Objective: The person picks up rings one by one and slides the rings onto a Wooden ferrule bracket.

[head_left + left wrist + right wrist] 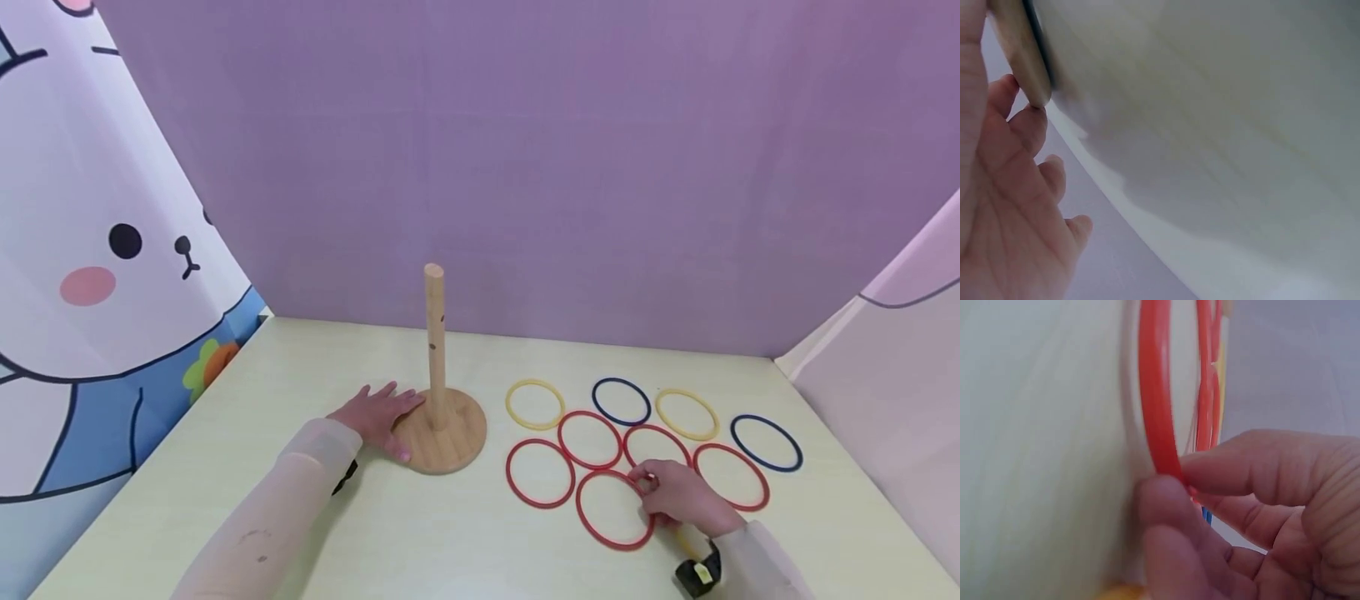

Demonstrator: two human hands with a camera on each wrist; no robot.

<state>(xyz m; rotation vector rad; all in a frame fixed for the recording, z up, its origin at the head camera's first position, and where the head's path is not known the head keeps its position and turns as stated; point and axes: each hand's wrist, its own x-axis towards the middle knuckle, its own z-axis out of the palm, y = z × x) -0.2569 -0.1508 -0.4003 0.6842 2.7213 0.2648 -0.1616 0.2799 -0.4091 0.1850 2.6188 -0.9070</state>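
Note:
A wooden stand, a round base (457, 437) with an upright peg (437, 358), is on the table left of the rings. My left hand (378, 418) rests at the base's left side, fingers spread, with the thumb at its near edge. In the left wrist view, fingertips touch the rim of the base (1025, 59). My right hand (678, 492) pinches the nearest red ring (617, 547) at its right side. The right wrist view shows this red ring (1157, 381) between thumb and fingers, tilted up from the table.
Several more red rings lie around it, one red ring (540, 504) to its left. Behind are yellow rings (535, 382) and blue rings (621, 381). Another yellow ring (688, 543) is partly hidden under the right wrist. A purple cloth (525, 183) stands behind the table.

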